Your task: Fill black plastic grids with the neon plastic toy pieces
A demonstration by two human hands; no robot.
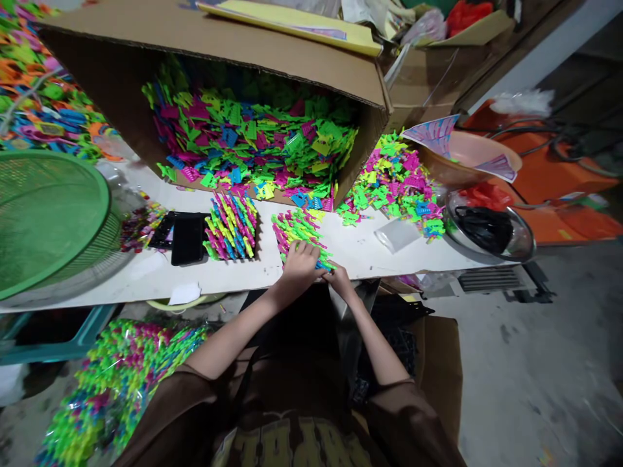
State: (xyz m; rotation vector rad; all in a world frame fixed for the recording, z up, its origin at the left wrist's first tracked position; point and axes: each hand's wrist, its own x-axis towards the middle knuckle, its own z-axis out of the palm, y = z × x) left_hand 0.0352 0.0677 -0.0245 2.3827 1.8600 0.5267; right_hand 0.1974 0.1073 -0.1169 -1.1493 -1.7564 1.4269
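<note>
My left hand (pixel 300 263) lies with curled fingers over the front of a block of small bright plastic pieces (pixel 294 228) in slanting rows. What its fingers grip is hidden. My right hand (pixel 338 279) meets it at the block's front right corner. Its fingers are closed at a small blue and green plastic piece (pixel 325 264), partly covered by the hands. Left of them stands a second block of plastic pieces (pixel 231 227), in slanting pink, yellow, blue and green rows. Beside that lies a black phone-like slab (pixel 187 240).
Behind my hands a cardboard box (pixel 219 48) lies open toward me, full of loose flat plastic pieces (pixel 253 139). More are heaped at right (pixel 402 181). A green basket (pixel 104 188) stands left, a metal bowl (pixel 528 250) right. Bagged pieces (pixel 121 370) lie below the white table (pixel 360 256).
</note>
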